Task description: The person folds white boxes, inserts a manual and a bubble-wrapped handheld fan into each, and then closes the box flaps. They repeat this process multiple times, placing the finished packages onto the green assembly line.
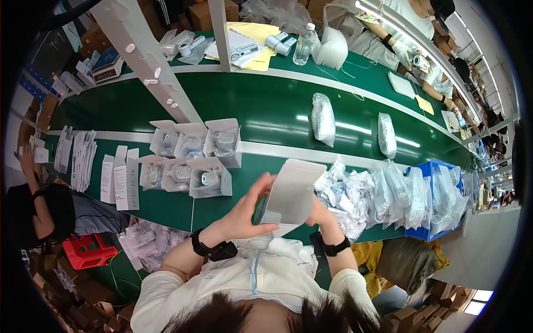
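One white carton (291, 191) is held over the near side of the green table (250, 177). By the left hand (244, 213) it is gripped along the left side, fingers and thumb set wide; the right hand (317, 213) is mostly covered by the carton, so its finger spread cannot be told. Risk, as judged: the thin wall may be buckled by an uneven squeeze, or the carton tipped if either hold is loosened. Its long axis is seen pointing away from the body, leaning slightly right, flap end farthest. Beyond, to the left, six open cartons (226, 180) are grouped; farther off, wrapped packs (323, 119) are carried on the dark green belt (266, 127)
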Available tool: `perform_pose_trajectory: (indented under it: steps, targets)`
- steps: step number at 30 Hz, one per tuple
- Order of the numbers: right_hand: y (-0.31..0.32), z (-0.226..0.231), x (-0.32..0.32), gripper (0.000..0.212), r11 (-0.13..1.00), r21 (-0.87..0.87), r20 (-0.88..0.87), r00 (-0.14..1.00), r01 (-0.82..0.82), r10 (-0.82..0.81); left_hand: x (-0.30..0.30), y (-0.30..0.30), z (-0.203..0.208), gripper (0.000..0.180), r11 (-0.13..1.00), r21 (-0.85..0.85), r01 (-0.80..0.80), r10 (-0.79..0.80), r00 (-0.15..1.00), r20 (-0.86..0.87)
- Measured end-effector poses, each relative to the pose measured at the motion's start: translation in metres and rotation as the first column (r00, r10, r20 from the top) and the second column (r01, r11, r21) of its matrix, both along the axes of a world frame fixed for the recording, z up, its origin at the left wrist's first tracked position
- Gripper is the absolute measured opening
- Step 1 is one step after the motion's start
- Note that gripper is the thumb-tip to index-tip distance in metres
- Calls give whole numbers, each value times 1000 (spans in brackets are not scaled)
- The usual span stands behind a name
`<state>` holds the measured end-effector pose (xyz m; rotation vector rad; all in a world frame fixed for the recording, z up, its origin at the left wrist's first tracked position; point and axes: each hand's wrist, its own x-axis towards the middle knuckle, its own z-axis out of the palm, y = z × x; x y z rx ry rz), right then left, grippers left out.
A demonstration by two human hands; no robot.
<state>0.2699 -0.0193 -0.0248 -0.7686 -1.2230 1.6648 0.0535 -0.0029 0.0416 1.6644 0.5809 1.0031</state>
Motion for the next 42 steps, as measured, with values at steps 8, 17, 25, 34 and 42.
perform_pose_trajectory:
  steps: [8,17,25,34,42]
  targets:
    - [213,-65,101,61,795,485,869,-98,366,-485,15,31,-42,68,995,14,96,-82,905,-417]
    - [235,-81,101,91,856,155,881,323,493,-346,24,36,-54,56,994,-14,-111,100,935,-341]
    - [86,47,55,73,747,-238,-374,651,621,-660,34,32,-72,61,970,0,-243,232,926,-299]
    - [20,10,-49,67,335,461,126,313,822,-941,36,10,-77,67,906,40,-421,416,873,-254]
    - [-6,35,-29,32,686,725,622,369,60,-691,-2,3,-88,72,943,14,-332,321,902,-290]
